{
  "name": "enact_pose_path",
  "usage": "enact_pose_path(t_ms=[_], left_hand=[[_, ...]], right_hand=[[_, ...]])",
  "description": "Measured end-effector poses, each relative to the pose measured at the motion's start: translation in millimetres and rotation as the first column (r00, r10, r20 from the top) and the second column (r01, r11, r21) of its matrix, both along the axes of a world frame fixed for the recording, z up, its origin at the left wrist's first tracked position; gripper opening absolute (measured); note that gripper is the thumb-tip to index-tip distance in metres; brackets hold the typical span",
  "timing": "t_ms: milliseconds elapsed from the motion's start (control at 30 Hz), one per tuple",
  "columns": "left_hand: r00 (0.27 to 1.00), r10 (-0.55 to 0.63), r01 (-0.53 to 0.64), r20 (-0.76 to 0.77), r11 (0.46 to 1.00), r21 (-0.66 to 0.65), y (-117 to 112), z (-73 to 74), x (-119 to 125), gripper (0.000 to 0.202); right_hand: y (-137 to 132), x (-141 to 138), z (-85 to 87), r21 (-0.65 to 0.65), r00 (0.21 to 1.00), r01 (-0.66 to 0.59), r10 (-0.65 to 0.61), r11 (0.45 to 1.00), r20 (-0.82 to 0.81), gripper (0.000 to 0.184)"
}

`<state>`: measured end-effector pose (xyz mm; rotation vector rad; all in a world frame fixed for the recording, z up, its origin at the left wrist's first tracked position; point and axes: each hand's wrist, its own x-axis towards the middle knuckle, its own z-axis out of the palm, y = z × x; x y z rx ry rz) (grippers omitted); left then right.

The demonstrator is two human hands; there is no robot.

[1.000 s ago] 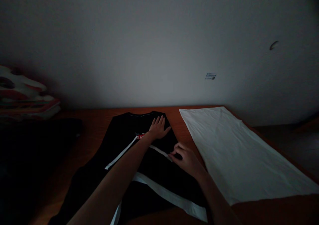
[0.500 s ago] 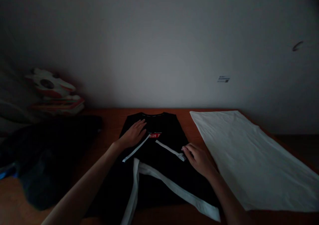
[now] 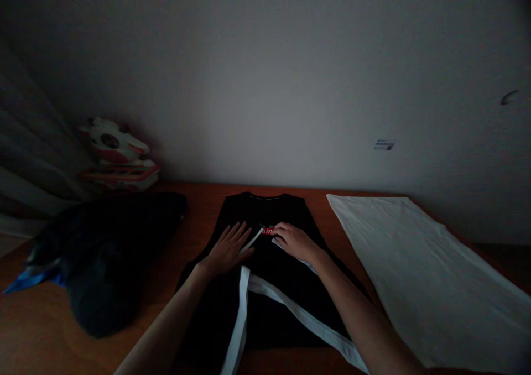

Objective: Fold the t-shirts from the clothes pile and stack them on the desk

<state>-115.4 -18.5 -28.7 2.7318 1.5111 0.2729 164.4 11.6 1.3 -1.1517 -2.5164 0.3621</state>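
Observation:
A black T-shirt (image 3: 286, 289) lies spread on the wooden table, its neckline toward the wall. A small red print (image 3: 267, 230) with white letters shows at its chest. Two narrow white bands (image 3: 256, 238) slant across the front, and wider white strips (image 3: 286, 306) run lower down. My left hand (image 3: 227, 249) rests flat on the shirt's left side, fingers spread and partly over a band. My right hand (image 3: 295, 241) lies over the chest beside the print, fingers slightly bent with no cloth visibly gripped. It partly covers the print and the other white band.
White cloth (image 3: 415, 264) lies flat on the right side of the table (image 3: 199, 212). A dark heap of fabric (image 3: 112, 253) with a blue piece sits at left. Behind it stands a white and red toy (image 3: 118, 154), near the wall (image 3: 265, 87).
My right hand has moved left from the shirt's right side to beside the print. My left hand has slid down toward me onto the band. The view has shifted slightly left.

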Motion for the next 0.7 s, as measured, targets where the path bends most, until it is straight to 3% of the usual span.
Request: enact_pose_path(t_ms=[100, 300, 500, 600, 700], left_hand=[[1.0, 0.002, -0.002, -0.004, 1.0, -0.002, -2.2, 2.3, 1.3, 0.069], [0.999, 0.007, -0.004, 0.054, 0.998, -0.064, -5.6, 7.0, 1.7, 0.068], [0.973, 0.022, 0.002, 0.23, 0.995, -0.105, -5.1, 17.0, 2.5, 0.05], [0.931, 0.021, 0.015, 0.365, 0.995, -0.095, -28.3, 38.9, -5.2, 0.043], [0.931, -0.029, 0.088, 0.365, 0.985, -0.146, -78.9, 68.4, -28.5, 0.036]], right_hand=[[6.2, -3.3, -8.4, 0.015, 1.0, 0.015, -0.015, 1.0, -0.014, 0.015], [6.9, -4.8, -13.8, 0.048, 0.991, 0.101, -0.096, 0.994, -0.092, 0.019], [-30.7, 14.5, 5.5, -0.015, 0.977, 0.063, -0.065, 0.998, -0.202, 0.023], [-67.6, 48.0, 21.4, -0.081, 0.97, 0.072, -0.089, 0.994, -0.226, 0.019], [-108.3, 99.0, 26.0, -0.175, 0.961, 0.109, -0.148, 0.979, -0.232, 0.026]])
